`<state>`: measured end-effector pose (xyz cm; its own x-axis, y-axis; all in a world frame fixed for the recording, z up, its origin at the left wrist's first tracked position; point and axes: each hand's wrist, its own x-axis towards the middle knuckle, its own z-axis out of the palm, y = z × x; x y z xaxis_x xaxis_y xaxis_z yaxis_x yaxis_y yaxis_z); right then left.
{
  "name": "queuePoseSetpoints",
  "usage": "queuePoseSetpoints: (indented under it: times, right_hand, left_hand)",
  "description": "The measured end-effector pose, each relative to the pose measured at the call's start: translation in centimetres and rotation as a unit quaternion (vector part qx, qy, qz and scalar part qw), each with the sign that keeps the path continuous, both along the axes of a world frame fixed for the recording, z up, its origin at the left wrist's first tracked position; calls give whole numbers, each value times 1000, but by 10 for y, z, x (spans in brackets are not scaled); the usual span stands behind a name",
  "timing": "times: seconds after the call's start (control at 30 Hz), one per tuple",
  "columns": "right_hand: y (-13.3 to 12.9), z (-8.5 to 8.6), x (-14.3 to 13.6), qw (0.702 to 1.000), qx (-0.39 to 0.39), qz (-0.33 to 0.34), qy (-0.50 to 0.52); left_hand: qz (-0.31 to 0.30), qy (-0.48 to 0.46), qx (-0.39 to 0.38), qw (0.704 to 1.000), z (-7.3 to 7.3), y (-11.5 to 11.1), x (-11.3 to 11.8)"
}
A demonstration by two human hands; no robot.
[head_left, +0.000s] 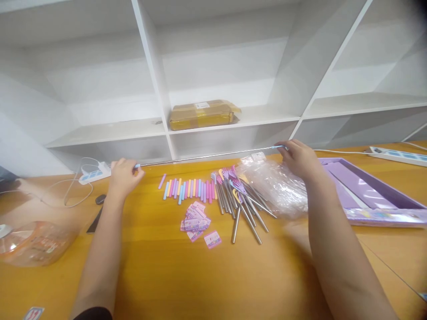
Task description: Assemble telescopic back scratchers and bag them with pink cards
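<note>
Rod (207, 156) outstretched, left hand (124, 178) clasping one end, right hand (298, 158) the other

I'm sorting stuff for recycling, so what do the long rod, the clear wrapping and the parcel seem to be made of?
Rod: probably polished metal, given its silvery gleam.
Wrapping: likely thin plastic film, glossy, see-through and crinkled.
Parcel: seemingly cardboard, by its brown, boxy shape, though glossy tape covers much of it.

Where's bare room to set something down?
Bare brown wooden tabletop lies between the forearms, nearer than the pink printed cards. Crowded: from the short multicoloured sticks through the silver metal rods with coloured claw ends to the crumpled clear plastic packaging.
</note>
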<state>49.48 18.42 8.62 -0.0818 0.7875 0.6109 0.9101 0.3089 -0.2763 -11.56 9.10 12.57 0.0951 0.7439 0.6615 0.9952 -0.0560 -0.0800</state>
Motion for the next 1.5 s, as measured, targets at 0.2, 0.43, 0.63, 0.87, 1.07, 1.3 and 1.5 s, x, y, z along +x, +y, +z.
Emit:
queuePoseSetpoints:
  times: [0.2, 0.43, 0.63, 0.87, 1.07, 1.3, 1.5]
  right_hand:
    - [3, -4, 0, 1000, -10, 25, 6]
    - [9, -8, 1, 999, -7, 35, 12]
    - [10, -8, 1, 999, -10, 29, 16]
    - [8, -7, 0, 999, -22, 11, 21]
    - [10, -10, 3, 999, -30, -8, 13]
    - [9, -9, 1, 999, -34, -17, 14]
    - [5, -7, 0, 999, -16, -25, 15]
  left_hand:
    - [-17, 1, -12, 1000, 0, -1, 2]
    - [-29, -7, -29, 999, 2, -2, 2]
    - [-36, 1, -45, 998, 2, -2, 1]
    - [-47, 21, -86, 995, 2, 0, 0]
    - [-62, 14, -123, 990, -6, 6, -2]
    - [-60, 27, -119, 991, -6, 7, -3]
    - [-56, 53, -117, 990, -5, 9, -10]
